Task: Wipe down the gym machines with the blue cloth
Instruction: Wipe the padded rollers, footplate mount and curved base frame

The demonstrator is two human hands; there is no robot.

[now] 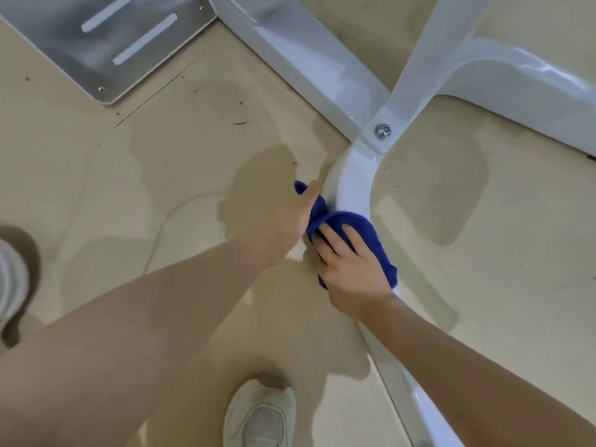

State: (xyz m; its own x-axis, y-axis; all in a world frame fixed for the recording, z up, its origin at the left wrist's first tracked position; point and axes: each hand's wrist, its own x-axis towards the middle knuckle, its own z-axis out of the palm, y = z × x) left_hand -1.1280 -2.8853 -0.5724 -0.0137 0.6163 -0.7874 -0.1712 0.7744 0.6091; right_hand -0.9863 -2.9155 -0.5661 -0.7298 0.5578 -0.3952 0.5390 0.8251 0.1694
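The blue cloth (346, 227) is lying bunched over the curved white base tube (354, 185) of the gym machine, low against the beige floor (161, 175), at the bend just below the bolted joint. The right hand (351, 269) is pressing down on the cloth from above; its fingers (335, 240) are lying fairly straight and spread across the fabric, holding it against the tube rather than curling round it. The left hand (290, 214) is gripping the far end of the cloth, with the thumb and fingers closed on a gathered fold, and a small tip of blue is showing beyond the thumb. Both forearms are reaching in from the lower edge of the view and meeting at the cloth.

A silver bolt (382, 131) is fastening a flat white bracket where the curved tube is joining two straight white frame members (316, 66) running up and away to the left and right. A grey metal foot plate (106, 37) with two pale slots is sitting at the upper left, well apart from the hands. The floor is showing dark specks, scuffs and the shadows of the arms. A pale shoe (261, 417) is standing at the bottom centre, and part of a second shoe (13, 282) is showing at the left edge.
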